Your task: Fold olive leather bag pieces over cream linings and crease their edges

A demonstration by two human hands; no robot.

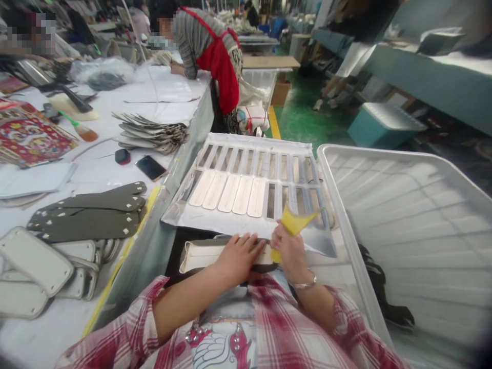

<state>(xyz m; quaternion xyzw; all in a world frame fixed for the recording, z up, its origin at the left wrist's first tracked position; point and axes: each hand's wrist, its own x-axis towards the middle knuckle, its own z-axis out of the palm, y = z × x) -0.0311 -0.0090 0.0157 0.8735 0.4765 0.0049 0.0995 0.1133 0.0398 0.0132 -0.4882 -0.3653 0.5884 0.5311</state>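
My left hand [240, 256] lies across a long cream panel with dark edging [207, 254], fingers stretched out over its upper side. The panel lies in front of my body. My right hand [290, 251] is closed around a yellow plastic scraper [296, 221], its flared blade pointing up and its lower end by the panel's right end. Just beyond my hands is a white frame with rows of slots [226, 219]. Several cream strips [232, 195] sit side by side in its nearer row; other slots show through.
A big white bin [415, 215] with dark pieces inside stands at right. On the table at left are dark green panels [92, 215], light panels [36, 261], a phone [151, 167] and a stack of thin pieces [149, 133]. A co-worker in a red apron [225, 66] leans over the table.
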